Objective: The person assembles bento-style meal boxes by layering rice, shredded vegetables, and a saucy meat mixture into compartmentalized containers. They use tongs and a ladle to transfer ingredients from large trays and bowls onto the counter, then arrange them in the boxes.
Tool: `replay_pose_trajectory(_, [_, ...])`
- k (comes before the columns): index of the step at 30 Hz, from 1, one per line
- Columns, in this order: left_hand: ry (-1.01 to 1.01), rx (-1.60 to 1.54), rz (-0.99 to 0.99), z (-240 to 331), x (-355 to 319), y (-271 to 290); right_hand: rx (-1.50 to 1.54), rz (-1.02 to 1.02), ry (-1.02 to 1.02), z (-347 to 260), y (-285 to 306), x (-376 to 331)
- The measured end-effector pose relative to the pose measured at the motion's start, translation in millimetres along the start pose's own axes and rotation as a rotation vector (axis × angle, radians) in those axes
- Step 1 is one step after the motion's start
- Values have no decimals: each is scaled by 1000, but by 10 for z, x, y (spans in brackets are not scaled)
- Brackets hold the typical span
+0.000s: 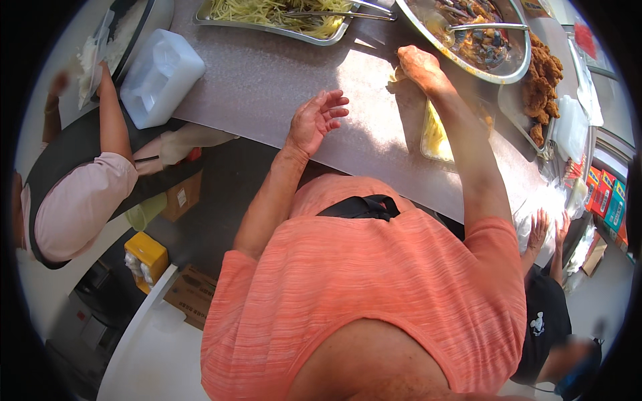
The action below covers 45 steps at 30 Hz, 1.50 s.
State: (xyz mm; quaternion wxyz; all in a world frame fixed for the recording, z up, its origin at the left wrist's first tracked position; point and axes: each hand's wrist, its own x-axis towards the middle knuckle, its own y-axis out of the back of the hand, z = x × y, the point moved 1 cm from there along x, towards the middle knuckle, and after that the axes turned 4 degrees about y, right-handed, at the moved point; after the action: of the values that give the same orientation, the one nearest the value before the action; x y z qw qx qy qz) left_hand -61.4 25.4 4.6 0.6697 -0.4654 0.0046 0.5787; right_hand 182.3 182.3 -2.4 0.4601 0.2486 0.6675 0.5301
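My left hand (314, 123) hovers near the table's front edge, palm turned inward, fingers apart and nothing in it. Farther right, my right hand (418, 67) is closed just below the rim of a large steel bowl (517, 70) of dark, saucy food. A small pale yellowish bit (396, 75) shows at its fingers; I cannot tell what it is. A metal spoon (488, 27) rests in the bowl. Partly hidden by my right forearm, a clear takeaway container (437, 142) with pale yellow shreds stands on the table (267, 87).
A steel tray (328, 41) of yellow shreds with tongs (334, 13) lies at the back. Fried pieces (540, 80) and stacked clear containers (570, 127) stand right. Nested white containers (160, 77) are left, beside a person at a rice tub. Another person's hands (537, 230) touch a plastic bag (542, 204).
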Motion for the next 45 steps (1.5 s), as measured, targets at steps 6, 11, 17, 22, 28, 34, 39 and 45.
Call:
replay_pose_trajectory(6, [18,-5,-45,291,-108,281,584,120,-104,-875,527,-110])
replay_pose_trajectory(11, [-81,90,-13,442,-149,284,1056,124,-17,-1567,422,-148])
replay_pose_trajectory(17, [-174,84,167,569,-136,614,1372,195,-51,-1759,448,-265])
replay_pose_trajectory(22, [-159,79,155,622,-160,690,1303,277,90,-2087,352,-459])
replay_pose_trajectory(28, [-13,-45,-11,738,-184,798,1708,336,-143,-2089,287,-493])
replay_pose_trajectory(34, [-27,230,3,725,-290,873,1710,428,-186,-2285,265,-505])
replay_pose_trajectory(39, [-39,64,-67,508,-623,985,1342,313,-62,-2724,234,-425])
replay_pose_trajectory(45, [-244,-108,268,316,-1283,1519,1396,77,204,-3448,128,-275])
